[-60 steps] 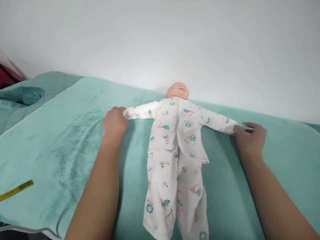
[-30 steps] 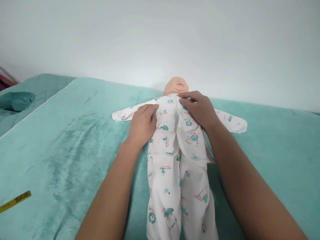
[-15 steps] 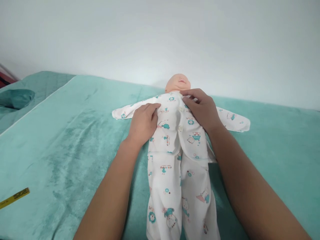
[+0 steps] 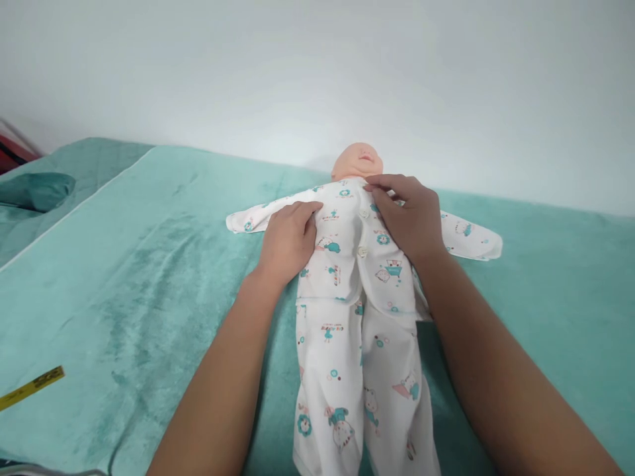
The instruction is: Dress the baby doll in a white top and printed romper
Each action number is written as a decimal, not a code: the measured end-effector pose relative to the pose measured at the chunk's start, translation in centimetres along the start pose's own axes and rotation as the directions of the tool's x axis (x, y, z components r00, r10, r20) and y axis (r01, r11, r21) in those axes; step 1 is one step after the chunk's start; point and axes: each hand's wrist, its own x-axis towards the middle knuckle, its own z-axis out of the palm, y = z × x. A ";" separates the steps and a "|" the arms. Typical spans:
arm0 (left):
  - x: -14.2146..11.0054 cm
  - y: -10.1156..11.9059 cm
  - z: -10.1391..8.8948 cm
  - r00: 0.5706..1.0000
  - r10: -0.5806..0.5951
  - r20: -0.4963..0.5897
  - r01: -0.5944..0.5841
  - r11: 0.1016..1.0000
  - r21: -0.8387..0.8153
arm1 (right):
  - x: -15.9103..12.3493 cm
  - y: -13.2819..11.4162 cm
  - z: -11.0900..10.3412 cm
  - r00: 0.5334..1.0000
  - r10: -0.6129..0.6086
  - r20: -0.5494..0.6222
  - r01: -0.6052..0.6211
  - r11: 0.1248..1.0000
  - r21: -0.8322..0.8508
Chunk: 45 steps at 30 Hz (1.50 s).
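Teal plush cover [image 4: 149,297] spread over the surface, plain white wall [image 4: 317,73] behind. Baby doll [image 4: 342,277] lay face up at centre, head [image 4: 356,160] at the far side by the wall, legs toward the near edge. It wore a white printed long-sleeved shirt [image 4: 330,264] and matching trousers [image 4: 332,370], their lower ends cut off by the view. Left sleeve [image 4: 248,220] and right sleeve [image 4: 471,237] stretched outward on the cover. Two pale buttons [image 4: 362,252] showed down the shirt front.

Left hand [image 4: 290,241] rested palm down on the left side of the chest, fingers together, lightly bent; could not tell whether it gripped any cloth. Right hand [image 4: 417,215] was at the collar, half curled, thumb and forefinger nearly meeting; pinch on fabric unclear.

Yellow strip with dark markings [image 4: 32,388] at near left, well apart from the doll. Red object [image 4: 14,155] at far left, partly in view.
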 end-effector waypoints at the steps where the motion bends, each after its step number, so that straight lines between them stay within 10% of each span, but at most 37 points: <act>1: 0.0 0.0 0.0 1.000 0.001 0.000 -0.001 1.000 -0.003 | 0.0 -0.1 -0.1 1.000 -0.020 0.001 0.020 1.000 -0.021; 45: 0.1 -0.1 0.0 1.000 -0.026 0.017 0.026 1.000 0.003 | 0.1 -0.1 0.0 0.998 0.007 0.066 -0.001 0.995 -0.098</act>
